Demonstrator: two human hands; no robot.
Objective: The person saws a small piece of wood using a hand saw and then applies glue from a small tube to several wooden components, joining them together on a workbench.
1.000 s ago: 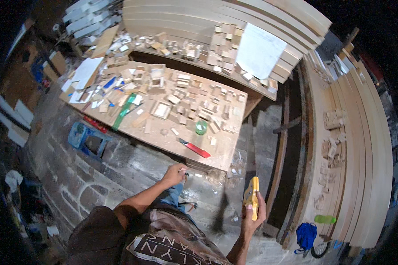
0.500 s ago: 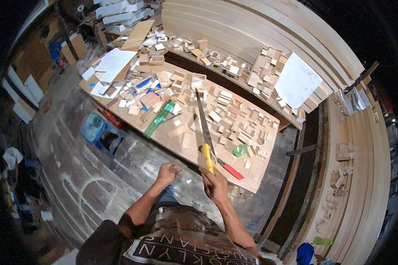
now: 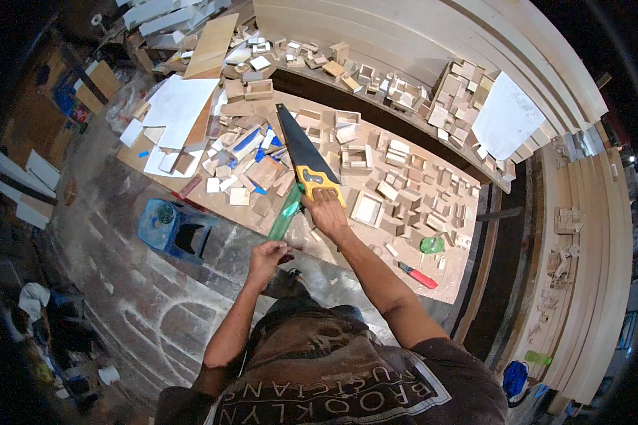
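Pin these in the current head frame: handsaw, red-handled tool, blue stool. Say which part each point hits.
handsaw [image 3: 308, 152]: head view, middle of the dark blade
red-handled tool [image 3: 420, 276]: head view, on the red handle
blue stool [image 3: 152, 229]: head view, on the seat

Our plywood worktop [image 3: 450, 289] carries small wooden blocks [image 3: 408, 195] and open wooden boxes [image 3: 356, 160], crowded toward its far edge and right end. We see white sheets [image 3: 184, 106] at its left end, blue scraps [image 3: 247, 144] right of them, a translucent green strip [image 3: 284, 217] at the near edge, and a red-handled utility knife [image 3: 420, 277] by the near right corner.
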